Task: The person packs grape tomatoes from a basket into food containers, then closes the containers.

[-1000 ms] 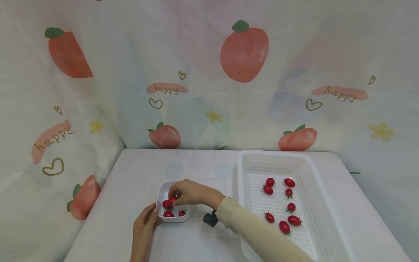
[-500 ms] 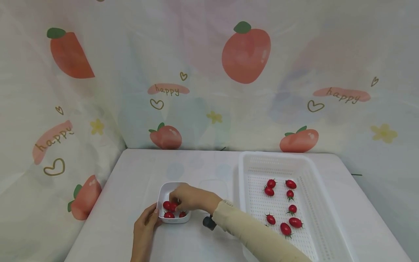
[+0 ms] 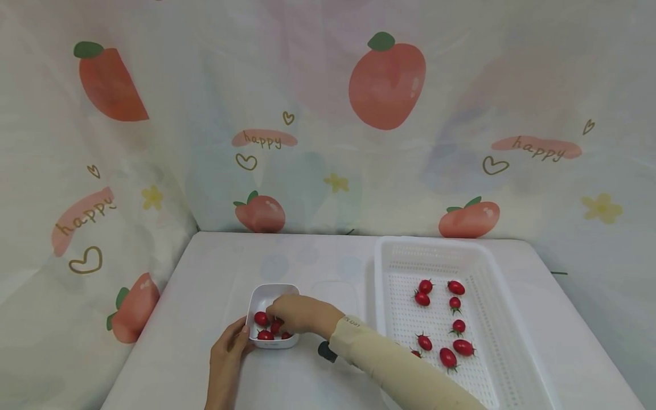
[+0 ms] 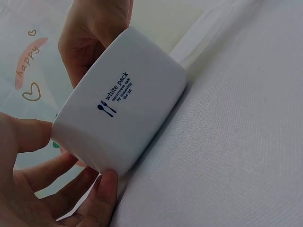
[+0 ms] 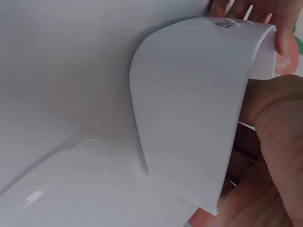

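Nearest, beige sleeve slanting over the near left part of a basket, cuff lettering too small to read. Left hand curled round the side of a white box, thumb at the rim, fingers low on the wall. Printed there in dark blue, beside a fork and spoon: "white pack", then "microwave safe by removing the lid". Right hand dipped into the box, fingers bent down at a red tomato; half hidden, so hard to tell whether pinched or merely touched. Shifted right since half a second ago, now apart from the left tomato. Along the near wall, two more.

Smooth and round-cornered, the box, set on a surface under finely woven white cloth. Just beside, a clear lid. Farther right, in the perforated white basket, scattered tomatoes, glossy with green stalks. Behind, a curtain printed with fruit, hearts and "happy".
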`<state>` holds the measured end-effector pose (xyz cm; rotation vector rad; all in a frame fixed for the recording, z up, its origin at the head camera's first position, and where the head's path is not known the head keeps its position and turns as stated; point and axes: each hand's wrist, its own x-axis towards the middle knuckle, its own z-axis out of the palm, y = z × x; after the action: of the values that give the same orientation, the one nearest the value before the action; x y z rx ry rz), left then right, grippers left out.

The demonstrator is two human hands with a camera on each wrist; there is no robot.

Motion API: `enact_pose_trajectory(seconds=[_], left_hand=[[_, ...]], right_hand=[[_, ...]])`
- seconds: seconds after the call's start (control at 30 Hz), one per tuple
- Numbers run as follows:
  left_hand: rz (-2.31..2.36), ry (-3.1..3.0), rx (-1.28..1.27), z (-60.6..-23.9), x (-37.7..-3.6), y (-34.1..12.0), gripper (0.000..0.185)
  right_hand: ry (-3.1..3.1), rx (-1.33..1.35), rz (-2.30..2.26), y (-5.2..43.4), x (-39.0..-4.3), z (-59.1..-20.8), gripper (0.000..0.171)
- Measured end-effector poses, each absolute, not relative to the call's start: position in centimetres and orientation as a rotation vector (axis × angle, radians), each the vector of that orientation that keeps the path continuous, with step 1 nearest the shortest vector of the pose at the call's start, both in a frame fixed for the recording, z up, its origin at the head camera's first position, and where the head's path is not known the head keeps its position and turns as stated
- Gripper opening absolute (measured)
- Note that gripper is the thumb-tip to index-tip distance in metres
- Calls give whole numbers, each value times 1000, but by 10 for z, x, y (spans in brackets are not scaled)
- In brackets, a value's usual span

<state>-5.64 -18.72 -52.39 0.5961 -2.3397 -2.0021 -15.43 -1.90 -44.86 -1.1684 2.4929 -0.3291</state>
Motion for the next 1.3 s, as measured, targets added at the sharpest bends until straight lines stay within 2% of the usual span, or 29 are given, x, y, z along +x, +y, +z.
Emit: enact_pose_trajectory(seconds=[0.3,0.83,1.3], left_hand=[[-1989,-2335,592,-523,-56,-186,48],[-1974,-2361,579,-521,-55,-186,52],[-1959,-2370,582,-522,-55,-185,52]], right_hand=[[2479,-1173,-345,-17,-157,-450,26],[2474,-1162,-366,-14,-159,-440,22],[2471,-1262,-494,4,-159,-415,26]])
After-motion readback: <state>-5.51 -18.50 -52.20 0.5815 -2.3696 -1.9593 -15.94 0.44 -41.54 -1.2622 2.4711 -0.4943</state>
